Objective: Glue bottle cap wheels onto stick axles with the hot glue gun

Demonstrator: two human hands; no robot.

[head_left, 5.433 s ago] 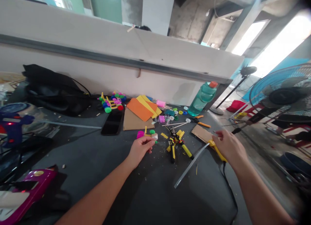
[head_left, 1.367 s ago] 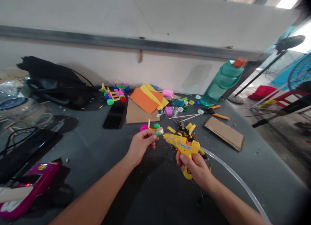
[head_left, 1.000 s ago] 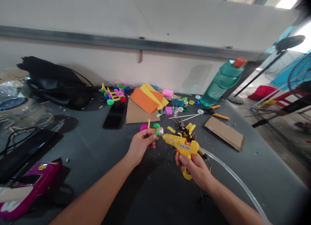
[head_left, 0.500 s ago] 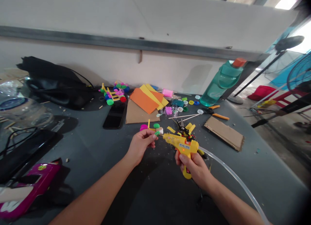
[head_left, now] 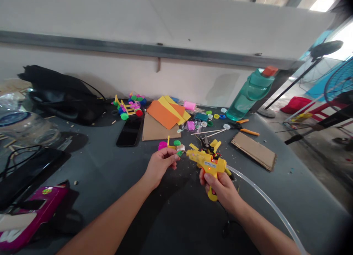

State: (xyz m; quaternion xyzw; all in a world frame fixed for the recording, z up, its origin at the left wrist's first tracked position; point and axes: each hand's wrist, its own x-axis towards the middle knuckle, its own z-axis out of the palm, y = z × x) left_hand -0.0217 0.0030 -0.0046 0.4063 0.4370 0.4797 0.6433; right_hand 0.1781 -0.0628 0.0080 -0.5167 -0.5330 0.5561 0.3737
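My right hand [head_left: 220, 187] is closed round the grip of a yellow glue gun [head_left: 206, 163], whose small light glows orange. Its nozzle points left at a little assembly of yellow sticks and coloured bottle caps [head_left: 172, 146]. My left hand [head_left: 160, 165] pinches that assembly at its near end, just above the grey table [head_left: 110, 166]. A clear glue stick [head_left: 264, 203] runs out of the back of the gun toward the lower right.
Behind the hands lie pliers [head_left: 205, 143], cardboard [head_left: 253, 150], orange and yellow sheets [head_left: 165, 113], a black phone [head_left: 129, 132], a finished cap toy [head_left: 128, 106] and loose caps. A teal bottle [head_left: 248, 95] stands at the back right, a black bag [head_left: 63, 97] at the left.
Five seconds back my right hand was reaching for the gun at the table's right. It now holds the gun at the assembly; over the last second the nozzle has barely shifted.
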